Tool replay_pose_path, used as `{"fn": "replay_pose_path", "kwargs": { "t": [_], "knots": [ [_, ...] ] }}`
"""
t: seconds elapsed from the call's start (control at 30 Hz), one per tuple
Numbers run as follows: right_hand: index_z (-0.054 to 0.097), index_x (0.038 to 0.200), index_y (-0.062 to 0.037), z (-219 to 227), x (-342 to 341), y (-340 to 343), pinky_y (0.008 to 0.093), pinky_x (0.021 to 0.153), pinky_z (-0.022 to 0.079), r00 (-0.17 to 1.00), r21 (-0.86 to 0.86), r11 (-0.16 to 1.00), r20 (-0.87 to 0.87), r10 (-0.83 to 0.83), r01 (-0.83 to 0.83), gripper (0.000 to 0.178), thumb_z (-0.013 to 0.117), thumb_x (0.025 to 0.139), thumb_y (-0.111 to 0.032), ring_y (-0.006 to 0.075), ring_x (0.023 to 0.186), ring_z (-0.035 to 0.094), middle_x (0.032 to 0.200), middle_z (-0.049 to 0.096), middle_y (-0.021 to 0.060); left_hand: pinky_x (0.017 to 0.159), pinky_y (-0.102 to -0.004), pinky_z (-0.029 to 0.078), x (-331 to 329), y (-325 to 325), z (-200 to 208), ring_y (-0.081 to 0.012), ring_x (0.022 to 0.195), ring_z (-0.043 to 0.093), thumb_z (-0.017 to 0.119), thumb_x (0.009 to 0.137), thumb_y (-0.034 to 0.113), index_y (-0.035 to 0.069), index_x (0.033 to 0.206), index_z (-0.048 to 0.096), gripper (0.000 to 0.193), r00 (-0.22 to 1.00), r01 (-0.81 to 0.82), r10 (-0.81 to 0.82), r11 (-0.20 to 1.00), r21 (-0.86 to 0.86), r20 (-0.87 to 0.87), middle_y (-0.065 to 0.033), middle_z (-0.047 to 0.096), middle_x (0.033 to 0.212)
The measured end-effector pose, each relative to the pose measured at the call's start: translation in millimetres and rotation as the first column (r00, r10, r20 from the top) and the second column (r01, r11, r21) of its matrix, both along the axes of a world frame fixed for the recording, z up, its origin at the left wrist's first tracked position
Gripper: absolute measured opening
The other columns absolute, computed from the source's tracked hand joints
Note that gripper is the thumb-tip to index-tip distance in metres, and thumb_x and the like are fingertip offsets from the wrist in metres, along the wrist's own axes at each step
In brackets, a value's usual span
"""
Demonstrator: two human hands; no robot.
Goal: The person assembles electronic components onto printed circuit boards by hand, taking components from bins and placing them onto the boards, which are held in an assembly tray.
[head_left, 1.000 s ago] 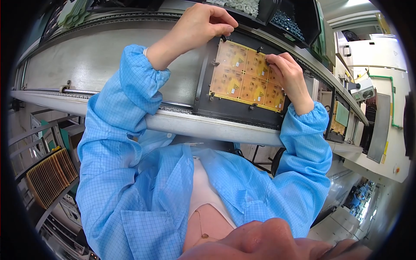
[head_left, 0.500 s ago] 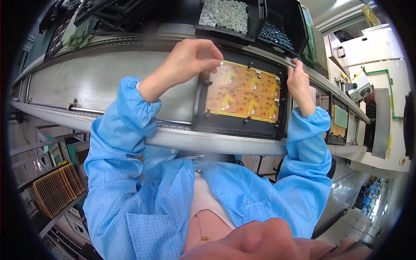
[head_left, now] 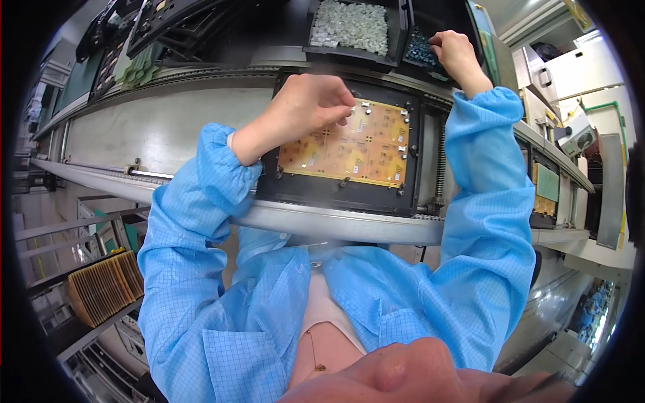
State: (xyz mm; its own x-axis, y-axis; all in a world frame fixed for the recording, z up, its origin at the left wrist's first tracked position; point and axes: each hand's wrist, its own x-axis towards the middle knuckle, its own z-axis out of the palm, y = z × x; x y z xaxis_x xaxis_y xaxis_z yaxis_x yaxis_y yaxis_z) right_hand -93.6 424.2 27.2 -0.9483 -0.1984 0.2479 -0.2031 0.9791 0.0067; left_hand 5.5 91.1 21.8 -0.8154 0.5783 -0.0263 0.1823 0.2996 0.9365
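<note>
My left hand [head_left: 308, 106] is held over the upper left of a yellow circuit board panel [head_left: 342, 158], thumb and fingers pinched on a small white connector [head_left: 353, 109]. The panel lies in a black carrier frame [head_left: 302, 191] with black clamps around it. Several small white and dark parts stand on its upper and right areas. At the upper right my right hand [head_left: 458, 57] reaches into a black bin [head_left: 463, 20] of small blue components [head_left: 419, 50]. Its fingers are curled together at the pile; whatever lies between the fingertips is hidden.
Another black bin [head_left: 393, 33] heaped with white connectors [head_left: 349, 27] stands left of the blue ones. The carrier sits on a conveyor with a metal front rail [head_left: 336, 221]. Another carrier with a green-covered board [head_left: 547, 183] is farther right. A rack of brown boards [head_left: 104, 289] stands lower left.
The carrier with the panel has shifted left along the conveyor. My right hand has gone from the carrier's right edge up to the blue components. My left hand stays pinched, slightly lower.
</note>
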Motion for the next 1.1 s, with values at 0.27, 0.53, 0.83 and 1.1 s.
{"fn": "replay_pose_path", "kwargs": {
  "t": [0.27, 0.53, 0.83, 1.1],
  "knots": [
    [0.073, 0.1, -0.0065, -3.0, -2.4, 8.0, 0.038, 0.082, 0.055, 0.991, -0.127, 0.989, -0.118, 0.061, -0.076, 0.016, 0.066, 0.086, -0.008, 0.0301, 0.09, 0.07, 0.093, 0.072, 0.014, 0.069, -0.0302, 0.054, 16.3, 24.3, -5.1, -0.019, 0.076, 0.071, 0.072, 0.079, 0.012, 0.005, 0.089, 0.073, 0.012, 0.969, 0.054, -0.103, 0.975, -0.214, -0.225, -0.0088, 0.073, 0.081],
    [0.075, 0.089, -0.0039, 6.0, 58.3, -13.8, 0.0377, 0.074, 0.054, 0.948, -0.448, 0.873, -0.313, 0.051, -0.195, 0.014, 0.067, 0.077, -0.004, 0.0315, 0.081, 0.067, 0.084, 0.069, 0.0157, 0.067, -0.0378, 0.054, 28.6, 36.4, -17.9, -0.0259, 0.076, 0.069, 0.07, 0.076, 0.013, 0.006, 0.083, 0.072, 0.009, 0.898, -0.005, -0.144, 0.941, -0.338, -0.415, -0.0089, 0.072, 0.081],
    [0.072, 0.105, -0.0025, -1.8, 118.2, -30.6, 0.0233, 0.077, 0.052, 0.983, -0.597, 0.781, -0.135, 0.129, -0.184, 0.016, 0.063, 0.092, -0.006, 0.0125, 0.086, 0.068, 0.095, 0.068, 0.0053, 0.069, -0.0389, 0.054, 29.3, 41.5, -18.6, -0.0283, 0.078, 0.068, 0.071, 0.076, 0.011, 0.006, 0.082, 0.071, 0.008, 0.892, 0.005, -0.167, 0.933, -0.359, -0.42, -0.0105, 0.071, 0.082],
    [0.071, 0.106, 0.0014, -8.6, 148.6, -41.8, 0.023, 0.078, 0.052, 0.968, -0.771, 0.61, -0.032, 0.248, -0.182, 0.017, 0.066, 0.089, -0.001, 0.0112, 0.084, 0.065, 0.097, 0.068, 0.005, 0.072, -0.0428, 0.053, 31.8, 43.1, -29.2, -0.0341, 0.08, 0.066, 0.071, 0.08, 0.013, 0.005, 0.085, 0.067, 0.011, 0.728, 0.046, -0.28, 0.93, -0.364, -0.625, -0.0127, 0.067, 0.088]
  ]
}}
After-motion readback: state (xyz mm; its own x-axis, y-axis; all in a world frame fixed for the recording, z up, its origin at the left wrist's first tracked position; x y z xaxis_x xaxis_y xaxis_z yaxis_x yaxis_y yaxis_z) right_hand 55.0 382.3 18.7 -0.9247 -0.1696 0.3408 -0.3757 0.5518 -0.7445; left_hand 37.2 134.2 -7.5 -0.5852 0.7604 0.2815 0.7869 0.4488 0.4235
